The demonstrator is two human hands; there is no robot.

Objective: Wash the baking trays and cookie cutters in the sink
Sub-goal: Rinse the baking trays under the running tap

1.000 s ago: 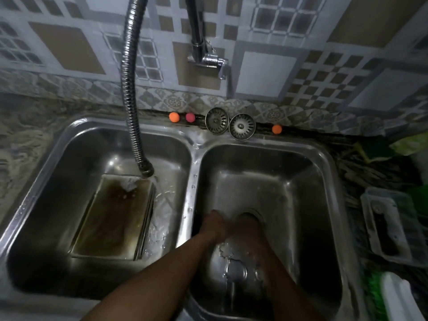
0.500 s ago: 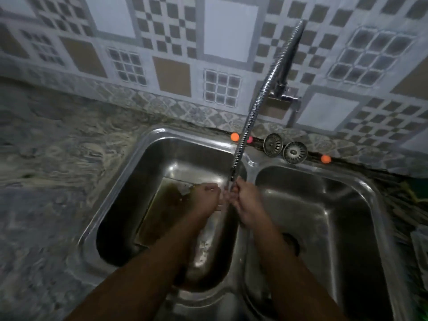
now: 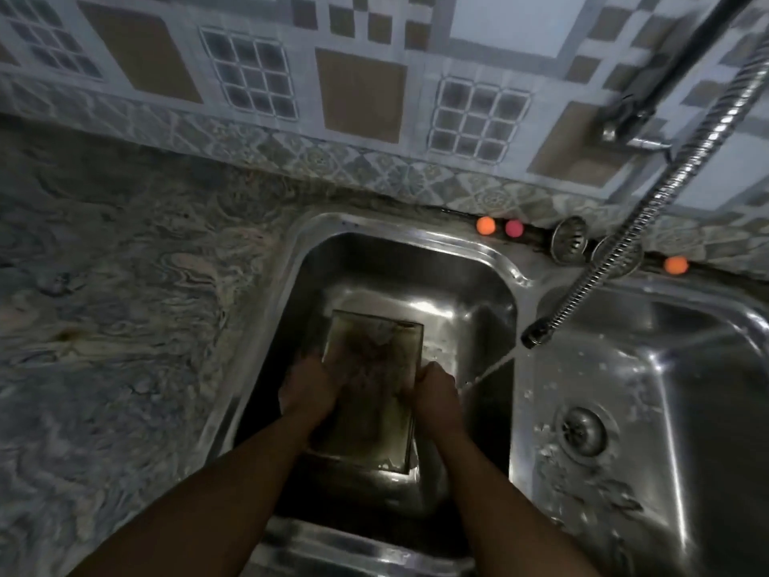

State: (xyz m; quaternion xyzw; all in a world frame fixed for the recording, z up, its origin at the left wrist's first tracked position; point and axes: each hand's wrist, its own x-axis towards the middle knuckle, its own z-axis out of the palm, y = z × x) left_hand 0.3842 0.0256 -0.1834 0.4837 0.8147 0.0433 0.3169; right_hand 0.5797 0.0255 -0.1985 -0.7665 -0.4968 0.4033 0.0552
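A dirty rectangular baking tray (image 3: 372,393) lies in the left basin of the steel double sink (image 3: 316,231). My left hand (image 3: 310,387) grips the tray's left rim and my right hand (image 3: 437,395) grips its right rim. The flexible tap hose (image 3: 624,243) hangs over the divider, its nozzle (image 3: 534,335) sending a thin stream of water into the left basin beside my right hand. No cookie cutters are visible.
The right basin shows its drain (image 3: 582,431) and water drops. Two strainer plugs (image 3: 569,240) and small orange and pink balls (image 3: 486,225) sit on the sink's back ledge. A marbled stone counter (image 3: 125,326) spreads to the left; tiled wall behind.
My hands left the right basin, passed under the hose nozzle, and now hold the tray in the left basin. The view has swung left. The nozzle now hangs over the divider.
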